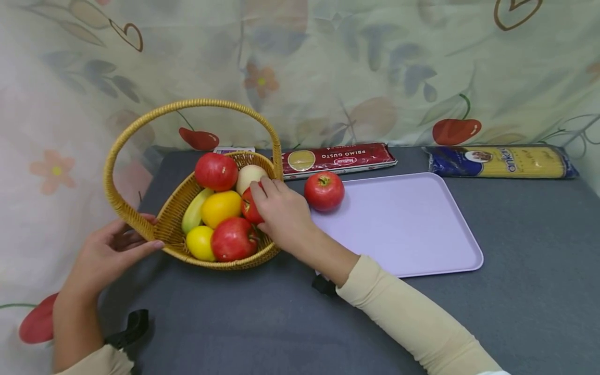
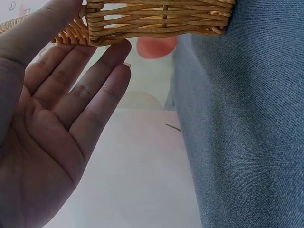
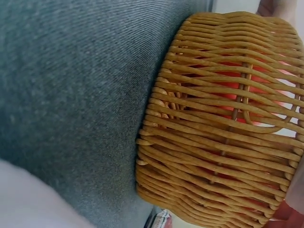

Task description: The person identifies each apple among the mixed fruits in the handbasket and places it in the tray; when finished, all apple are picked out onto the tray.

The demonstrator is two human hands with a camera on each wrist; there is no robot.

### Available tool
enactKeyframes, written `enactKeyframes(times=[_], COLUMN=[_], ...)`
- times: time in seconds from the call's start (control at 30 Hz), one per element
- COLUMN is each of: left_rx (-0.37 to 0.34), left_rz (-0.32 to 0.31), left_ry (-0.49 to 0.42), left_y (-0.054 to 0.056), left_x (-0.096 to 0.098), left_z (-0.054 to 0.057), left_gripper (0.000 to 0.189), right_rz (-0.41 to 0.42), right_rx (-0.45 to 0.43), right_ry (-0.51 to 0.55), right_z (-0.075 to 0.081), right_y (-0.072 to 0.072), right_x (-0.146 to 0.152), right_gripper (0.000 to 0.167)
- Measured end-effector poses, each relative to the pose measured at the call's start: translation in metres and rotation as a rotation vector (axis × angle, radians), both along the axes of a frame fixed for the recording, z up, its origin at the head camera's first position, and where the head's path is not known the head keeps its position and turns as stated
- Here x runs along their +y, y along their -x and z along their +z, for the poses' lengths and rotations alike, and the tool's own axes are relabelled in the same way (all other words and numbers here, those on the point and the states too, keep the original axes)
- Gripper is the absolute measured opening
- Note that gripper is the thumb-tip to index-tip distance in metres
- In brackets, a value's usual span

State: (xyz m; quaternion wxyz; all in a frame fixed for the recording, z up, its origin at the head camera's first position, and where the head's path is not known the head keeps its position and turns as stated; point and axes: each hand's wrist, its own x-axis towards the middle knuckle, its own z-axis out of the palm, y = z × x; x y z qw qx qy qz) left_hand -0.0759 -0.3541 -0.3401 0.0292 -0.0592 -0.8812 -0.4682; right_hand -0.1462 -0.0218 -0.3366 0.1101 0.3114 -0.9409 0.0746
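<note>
Holding the left side of a yellow woven basket (image 1: 171,224) with the left hand (image 1: 105,252), at the foot of its tall handle, thumb in front and fingers behind. Gripping a red apple (image 1: 249,205) with the right hand (image 1: 283,213), fingers bent over the top, inside the basket at its right side. Keeping the 2 hands apart. Can see 6 more fruits in the basket: 1 back apple (image 1: 216,172), 1 front apple (image 1: 232,240), an orange-yellow fruit (image 1: 221,208), a small yellow fruit (image 1: 200,243), a long green fruit (image 1: 193,214) and a pale round fruit (image 1: 248,176). Can see a tray apple (image 1: 324,191) too, on the back left corner of a light purple tray (image 1: 398,229), right of the basket. Can spot a dark red pack (image 1: 337,159) behind that apple, and a blue and yellow pack (image 1: 501,161) farther right.
</note>
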Motion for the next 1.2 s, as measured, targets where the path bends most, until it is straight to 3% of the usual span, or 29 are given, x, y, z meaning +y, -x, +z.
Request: enactKeyframes(times=[0.13,0.73,1.0,1.2], left_rx=[-0.009,0.011,-0.001,0.005], left_rz=[0.003,-0.02,-0.011,-0.013], left_ry=[0.0,0.034,0.029,0.032], left_y=[0.001,0.0,0.0,-0.001], left_x=[0.0,0.0,0.001,0.0], left_z=[0.001,0.002,0.001,0.001], left_gripper=[0.048,0.047,0.047,0.046], right_rz=[0.01,0.067,0.089,0.086], right_rx=[-0.011,-0.125,-0.298,-0.42], right_ry=[0.054,0.501,0.757,0.885], right_z=[0.0,-0.013,-0.009,-0.006], right_y=[0.001,0.002,-0.001,-0.004], right_x=[0.003,0.019,0.027,0.032], right_gripper=[0.084,0.084,0.083,0.079])
